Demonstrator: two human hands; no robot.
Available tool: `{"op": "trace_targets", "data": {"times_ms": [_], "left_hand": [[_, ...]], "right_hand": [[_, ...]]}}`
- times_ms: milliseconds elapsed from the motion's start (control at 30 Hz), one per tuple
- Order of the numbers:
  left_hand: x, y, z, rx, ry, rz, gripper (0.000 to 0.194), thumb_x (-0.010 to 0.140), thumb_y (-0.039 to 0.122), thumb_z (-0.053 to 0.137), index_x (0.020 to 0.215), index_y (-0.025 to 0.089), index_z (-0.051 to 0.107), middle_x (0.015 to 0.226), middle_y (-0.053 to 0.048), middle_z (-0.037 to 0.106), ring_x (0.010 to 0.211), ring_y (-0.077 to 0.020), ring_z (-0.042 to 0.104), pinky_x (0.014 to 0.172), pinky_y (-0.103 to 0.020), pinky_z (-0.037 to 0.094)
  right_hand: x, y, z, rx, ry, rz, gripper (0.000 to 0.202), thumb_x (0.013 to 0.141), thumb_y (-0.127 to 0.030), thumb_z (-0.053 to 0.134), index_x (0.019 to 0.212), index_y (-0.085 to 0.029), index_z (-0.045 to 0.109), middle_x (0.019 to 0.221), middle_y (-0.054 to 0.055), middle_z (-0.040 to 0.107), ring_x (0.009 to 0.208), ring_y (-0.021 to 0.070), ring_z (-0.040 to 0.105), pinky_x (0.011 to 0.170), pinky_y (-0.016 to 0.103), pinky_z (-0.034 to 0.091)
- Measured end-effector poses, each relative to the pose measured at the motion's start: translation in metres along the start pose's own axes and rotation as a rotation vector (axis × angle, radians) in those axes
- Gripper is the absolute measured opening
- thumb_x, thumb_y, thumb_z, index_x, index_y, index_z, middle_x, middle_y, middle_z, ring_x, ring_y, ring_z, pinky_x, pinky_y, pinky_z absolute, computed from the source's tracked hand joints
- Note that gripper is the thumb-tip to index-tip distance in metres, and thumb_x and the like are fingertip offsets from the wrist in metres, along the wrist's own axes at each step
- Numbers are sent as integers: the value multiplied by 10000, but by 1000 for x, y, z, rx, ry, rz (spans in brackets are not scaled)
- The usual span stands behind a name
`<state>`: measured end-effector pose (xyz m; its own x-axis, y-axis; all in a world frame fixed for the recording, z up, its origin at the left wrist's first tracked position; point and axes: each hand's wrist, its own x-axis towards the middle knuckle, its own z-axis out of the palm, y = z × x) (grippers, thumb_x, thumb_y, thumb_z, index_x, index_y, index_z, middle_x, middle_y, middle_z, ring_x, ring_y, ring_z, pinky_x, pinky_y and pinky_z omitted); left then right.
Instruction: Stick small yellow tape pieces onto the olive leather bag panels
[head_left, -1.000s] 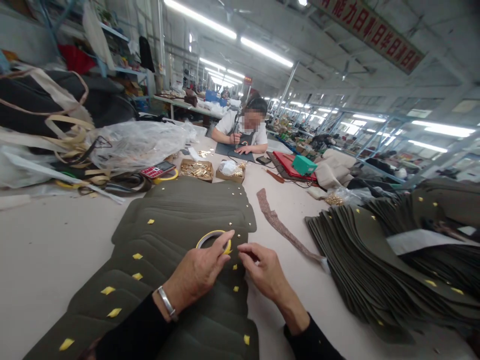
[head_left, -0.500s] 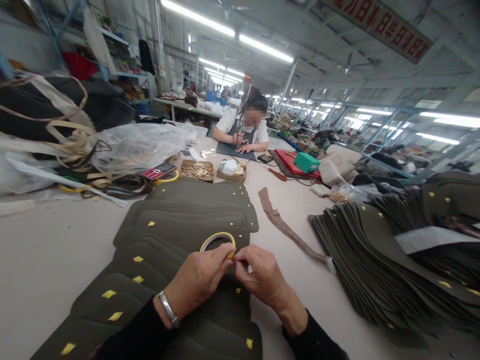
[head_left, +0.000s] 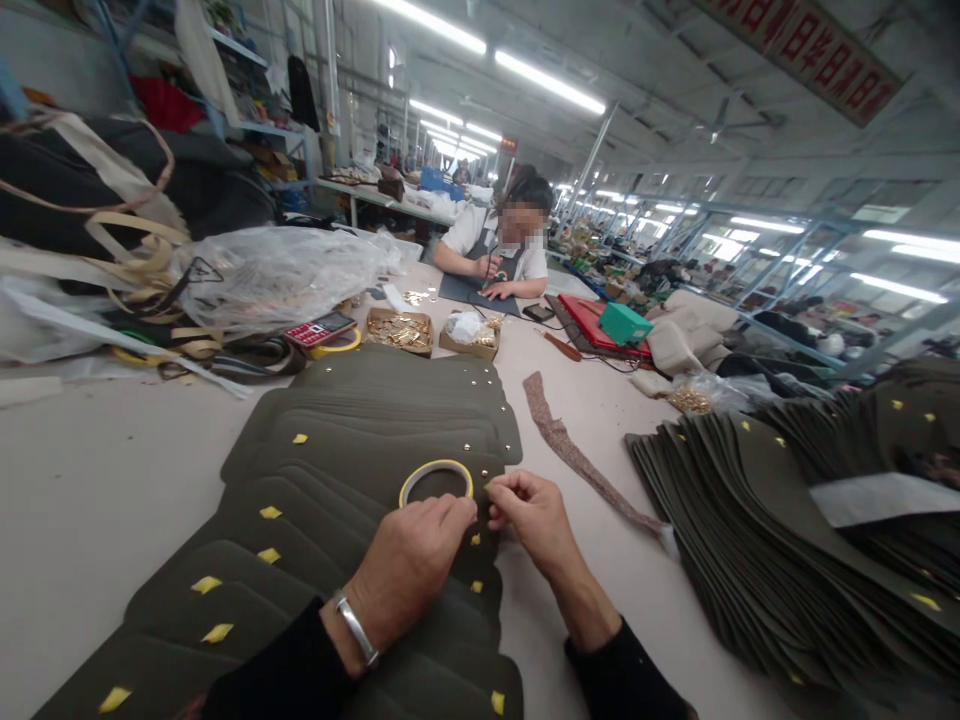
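Note:
My left hand (head_left: pixel 417 548) grips a roll of yellow tape (head_left: pixel 437 468), held upright on its near side above dark green panels (head_left: pixel 360 440). Just right of the roll, my right hand (head_left: pixel 531 515) pinches a small piece of yellow tape (head_left: pixel 489 487) between thumb and fingertips. The panels lie overlapped in a fanned row, with several small yellow tape pieces (head_left: pixel 271 512) stuck on them and small metal studs (head_left: pixel 484 473) near their right edges. A silver bracelet circles my left wrist.
A brown fabric strip (head_left: pixel 570 455) lies right of the panels, beside a large fanned stack of dark pieces (head_left: pixel 720 510). Farther back are boxes of gold-coloured parts (head_left: pixel 399 332), a calculator (head_left: pixel 319 329), a plastic bag (head_left: pixel 277 275), a green box (head_left: pixel 625 324) and a seated person (head_left: pixel 495 250).
My hands have moved apart; the right one is now a little right of the roll with a tape piece in its fingertips. Another yellow piece shows on the panels below the roll.

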<state>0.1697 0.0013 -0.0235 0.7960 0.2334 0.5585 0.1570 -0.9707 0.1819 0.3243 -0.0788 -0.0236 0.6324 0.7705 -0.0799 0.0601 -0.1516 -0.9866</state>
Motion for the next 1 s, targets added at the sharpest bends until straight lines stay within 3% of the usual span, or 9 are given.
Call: {"op": "trace_targets", "data": {"times_ms": [133, 233, 467, 600, 700, 767, 867, 933, 1000], "left_hand": [[3, -3, 3, 93, -280, -135, 114, 894, 101, 499, 926, 201, 542, 889, -20, 613, 800, -196, 577, 656, -295, 483], [5, -3, 2, 75, -367, -176, 121, 904, 111, 484, 941, 208, 547, 938, -21, 608, 854, -201, 563, 693, -300, 496], [6, -2, 1, 42, -395, -208, 118, 915, 124, 467, 938, 205, 549, 941, -21, 597, 850, -194, 537, 712, -297, 487], [6, -2, 0, 38, -408, -215, 121, 913, 119, 463, 931, 204, 547, 928, -24, 599, 834, -196, 535, 700, -303, 485], [7, -2, -2, 35, -411, -225, 137, 911, 106, 454, 930, 206, 545, 924, -25, 603, 839, -203, 540, 701, -313, 487], [7, -2, -1, 27, -406, -230, 143, 910, 101, 452, 934, 208, 545, 930, -24, 603, 838, -201, 541, 695, -308, 485], [6, -4, 2, -1, -376, -215, 134, 908, 105, 462, 932, 208, 544, 926, -21, 600, 834, -194, 537, 692, -297, 479], [5, -5, 4, -11, -353, -207, 126, 910, 110, 465, 929, 206, 544, 914, -21, 599, 829, -191, 535, 693, -295, 476], [4, -5, 5, -5, -334, -220, 124, 912, 109, 463, 918, 202, 544, 906, -24, 599, 817, -193, 536, 686, -300, 478]], "right_hand": [[13, 5, -8, -93, -28, -39, 246, 736, -374, 662, 757, -129, 666, 598, 5, 626, 534, 126, 603, 519, 234, 535], [15, 5, -6, -236, -23, -110, 222, 786, -365, 615, 763, -149, 661, 623, 10, 634, 554, 141, 611, 523, 242, 527], [20, 0, 5, -621, 64, -383, 151, 795, -213, 537, 713, -176, 659, 683, 20, 688, 618, 153, 633, 626, 255, 481], [26, 4, 5, -644, 81, -329, 106, 793, -222, 553, 795, -172, 647, 679, 19, 684, 624, 165, 644, 636, 273, 494], [25, 8, -2, -524, 80, -213, 325, 780, -273, 618, 1082, -159, 575, 599, -25, 638, 556, 170, 629, 546, 267, 505], [21, 8, -8, -421, 82, -193, 355, 809, -323, 615, 1115, -158, 545, 614, -22, 640, 536, 165, 624, 498, 257, 506], [13, 5, -14, -495, 90, -433, 163, 879, -306, 544, 937, -174, 620, 752, 38, 674, 646, 161, 641, 601, 271, 534], [11, 2, -15, -684, 35, -656, 159, 903, -234, 498, 876, -182, 646, 806, 57, 669, 729, 169, 639, 704, 289, 529], [12, 0, -12, -855, -61, -781, 210, 913, -169, 448, 883, -184, 655, 836, 73, 667, 801, 183, 641, 775, 303, 516]]}}
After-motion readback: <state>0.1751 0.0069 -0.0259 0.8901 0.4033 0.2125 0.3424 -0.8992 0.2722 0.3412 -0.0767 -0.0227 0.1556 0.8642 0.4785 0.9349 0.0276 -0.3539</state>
